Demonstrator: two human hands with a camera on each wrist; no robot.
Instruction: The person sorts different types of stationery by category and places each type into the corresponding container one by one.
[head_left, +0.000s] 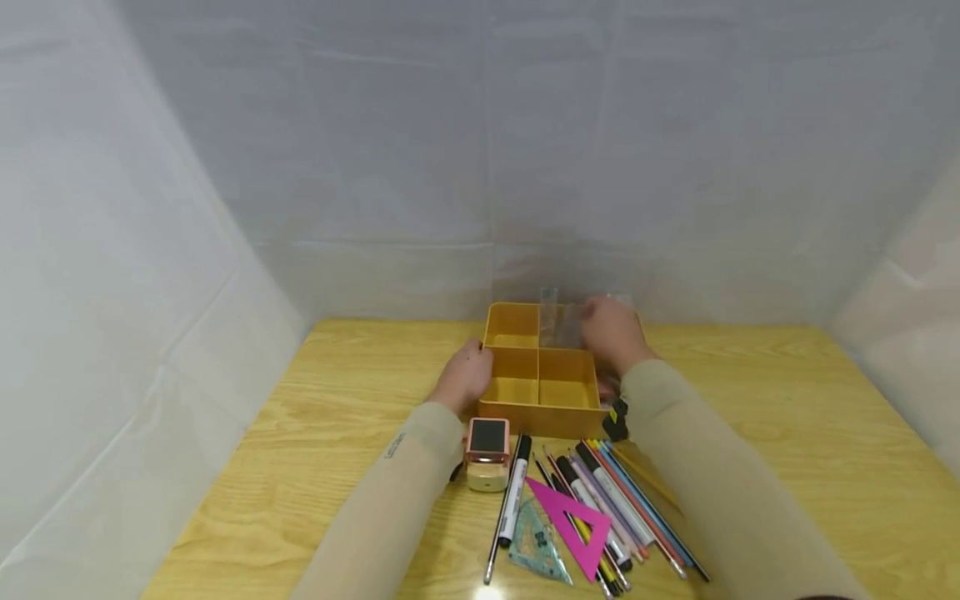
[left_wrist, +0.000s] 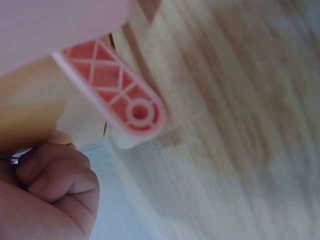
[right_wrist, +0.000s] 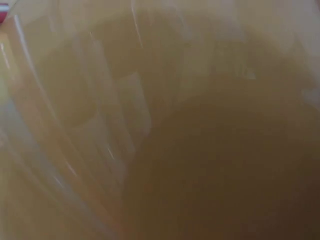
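A yellow divided tray point(head_left: 540, 392) is steadied by the left hand point(head_left: 467, 375), its fingers curled, while clear rulers point(head_left: 561, 323), gripped by the right hand point(head_left: 611, 332), could snag a divider and tip out.

Yellow divided tray point(head_left: 540, 392) at the middle of a wooden table point(head_left: 787, 433). Left hand point(head_left: 467, 377) against the tray's left wall; right hand point(head_left: 613, 332) over its far right compartment, on a clear plastic ruler point(head_left: 558, 323). Nearer, a small pink gadget point(head_left: 487, 450), then pens and pencils point(head_left: 607, 508), a pink triangle point(head_left: 573, 521) and a clear triangle point(head_left: 536, 546).
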